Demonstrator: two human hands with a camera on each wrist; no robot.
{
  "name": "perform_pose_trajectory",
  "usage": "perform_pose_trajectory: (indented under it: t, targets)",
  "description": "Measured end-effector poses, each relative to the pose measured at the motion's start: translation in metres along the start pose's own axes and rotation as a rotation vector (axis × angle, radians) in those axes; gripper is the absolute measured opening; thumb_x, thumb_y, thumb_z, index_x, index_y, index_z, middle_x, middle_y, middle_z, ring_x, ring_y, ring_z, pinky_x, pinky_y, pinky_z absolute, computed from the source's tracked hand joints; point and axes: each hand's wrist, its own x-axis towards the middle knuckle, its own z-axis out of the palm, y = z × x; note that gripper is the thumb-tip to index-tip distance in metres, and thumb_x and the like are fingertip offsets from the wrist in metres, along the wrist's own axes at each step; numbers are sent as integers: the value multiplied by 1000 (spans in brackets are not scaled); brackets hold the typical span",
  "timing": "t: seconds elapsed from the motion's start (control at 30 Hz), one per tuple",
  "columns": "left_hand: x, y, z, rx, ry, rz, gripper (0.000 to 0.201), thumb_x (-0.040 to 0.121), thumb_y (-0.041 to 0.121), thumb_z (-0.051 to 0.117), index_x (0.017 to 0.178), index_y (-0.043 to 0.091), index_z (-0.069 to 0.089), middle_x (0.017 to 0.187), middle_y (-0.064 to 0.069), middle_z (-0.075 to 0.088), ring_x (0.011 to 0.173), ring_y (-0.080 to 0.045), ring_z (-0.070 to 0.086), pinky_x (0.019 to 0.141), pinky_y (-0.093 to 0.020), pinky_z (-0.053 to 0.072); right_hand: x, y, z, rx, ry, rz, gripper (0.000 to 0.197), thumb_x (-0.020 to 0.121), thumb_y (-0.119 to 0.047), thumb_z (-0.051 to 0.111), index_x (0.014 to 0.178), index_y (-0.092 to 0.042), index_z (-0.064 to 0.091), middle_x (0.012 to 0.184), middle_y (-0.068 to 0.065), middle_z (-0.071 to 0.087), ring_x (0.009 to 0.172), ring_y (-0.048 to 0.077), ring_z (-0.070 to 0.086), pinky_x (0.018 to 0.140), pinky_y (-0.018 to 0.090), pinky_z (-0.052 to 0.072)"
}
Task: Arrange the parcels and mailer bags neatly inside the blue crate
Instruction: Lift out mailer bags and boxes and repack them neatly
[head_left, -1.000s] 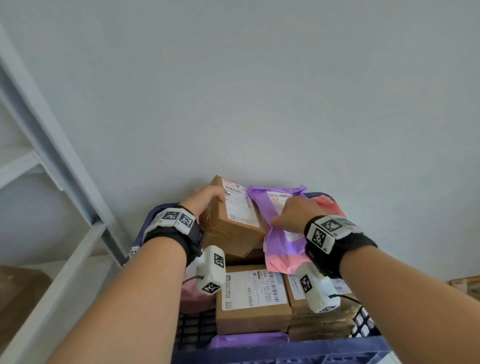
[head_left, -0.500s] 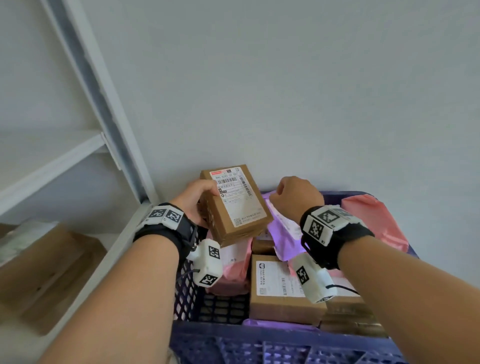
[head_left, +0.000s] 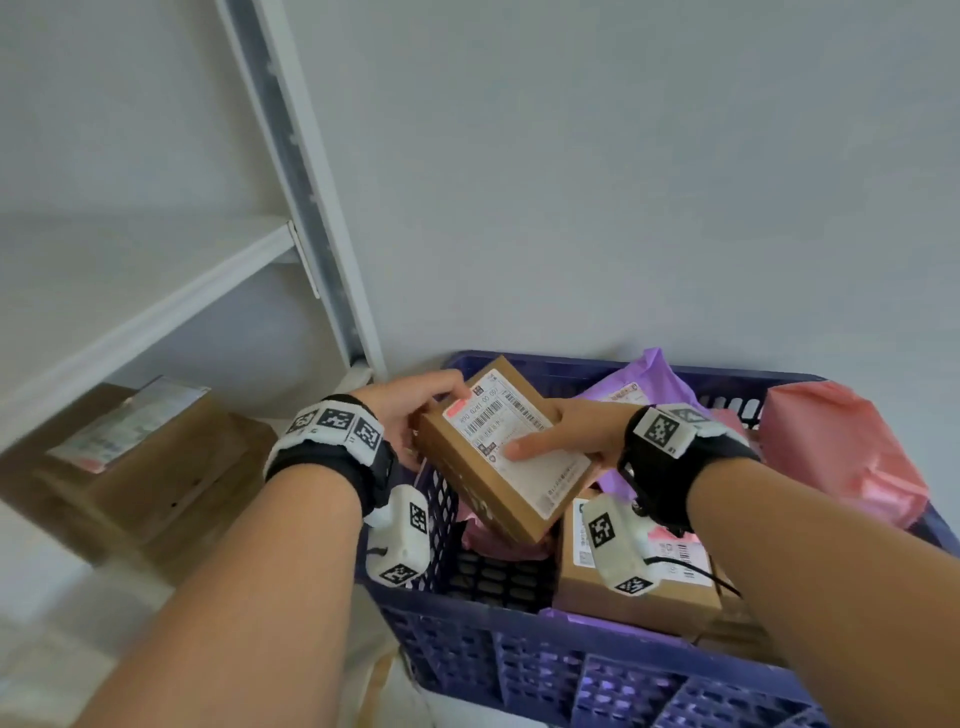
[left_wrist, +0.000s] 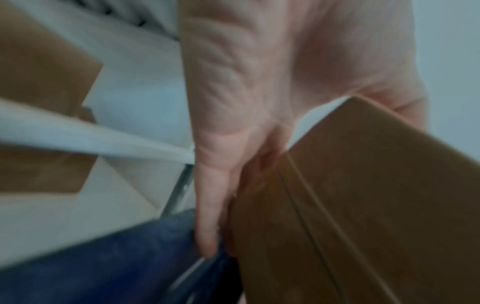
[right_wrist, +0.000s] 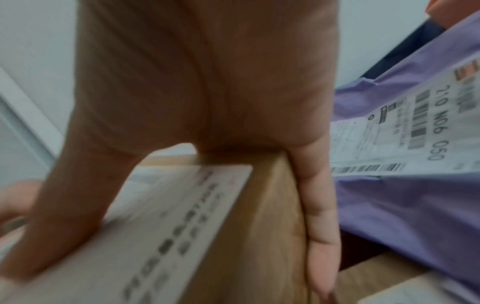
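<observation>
Both hands hold one cardboard parcel (head_left: 501, 447) tilted above the blue crate's (head_left: 597, 670) left side — left hand (head_left: 402, 415) gripping its far corner, right hand (head_left: 576, 441) clasping its edge. Other boxes and mailer bags already lie inside, loosely heaped — tidying remains.

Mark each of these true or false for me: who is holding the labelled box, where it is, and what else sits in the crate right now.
1. Both hands hold the labelled cardboard box. True: left hand and right hand grip opposite sides.
2. The box rests flat on the crate floor. False: it is held tilted above the blue crate.
3. A purple mailer bag stands at the crate's far side. True.
4. The pink mailer bag lies outside the crate. False: it is at the crate's right side.
5. The right thumb presses the box's label. True.
</observation>
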Motion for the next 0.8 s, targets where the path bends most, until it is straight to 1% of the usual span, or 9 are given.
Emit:
perform_pose_trajectory:
  t: [0.07,0.13,0.17,0.27,0.37,0.53,0.63,0.73,0.8]
  targets:
    - [-3,-2,3,215,-59,-76,72,58,44,77,118,8,62,120,-11,67,113,-29,62,105,-44,45,-2,0,0,-54,-68,27,34,80,-24,77,110,-27,62,99,-1,76,88,14,73,73,32,61]
    - [0,-5,8,297,-82,-141,61,69,40,78,121,12,62,122,-12,67,115,-28,62,102,-42,48,-3,-3,0,-131,-45,90,25,79,-29,77,99,-28,63,86,-5,77,78,10,74,68,28,60]
    - [3,-6,10,320,-84,-157,61,71,42,79,122,14,61,123,-11,67,116,-27,62,102,-43,48,0,-3,0,-168,-23,122,29,76,-35,79,100,-27,65,91,-3,77,83,14,74,74,31,60]
    - [13,-8,13,491,-93,-182,88,56,48,89,131,18,54,126,-7,65,118,-28,61,102,-48,47,12,-2,6,-322,10,187,51,67,-46,83,109,-26,63,107,-2,73,99,18,70,93,39,54]
    - [20,-8,19,625,-59,-189,59,79,25,76,130,7,50,124,-13,65,115,-31,62,101,-47,49,17,2,18,-445,23,206,56,72,-47,78,120,-23,61,102,-7,69,100,13,67,95,32,52]
    - [37,-11,29,996,-16,-155,55,79,36,75,127,15,59,115,-4,70,104,-23,68,96,-39,53,22,-5,29,-701,24,195,54,83,-44,70,128,-18,59,113,-1,68,96,14,64,89,27,50]
    - [44,-8,28,1119,-45,-162,51,71,46,77,114,20,68,106,0,74,98,-21,70,93,-39,54,28,-6,31,-795,-14,178,53,84,-43,67,129,-17,60,119,0,67,103,16,62,81,25,44]
    - [72,-12,21,1294,43,-149,54,43,61,79,87,30,73,82,10,75,78,-13,71,83,-35,56,33,-3,35,-805,-67,170,51,83,-41,69,127,-17,62,115,0,69,78,11,62,62,18,45]
    - [73,-8,25,1345,38,-157,48,43,58,83,79,28,70,78,9,72,73,-13,68,80,-35,57,37,0,37,-790,-112,177,50,84,-39,69,128,-17,62,115,2,69,65,6,58,50,14,44]
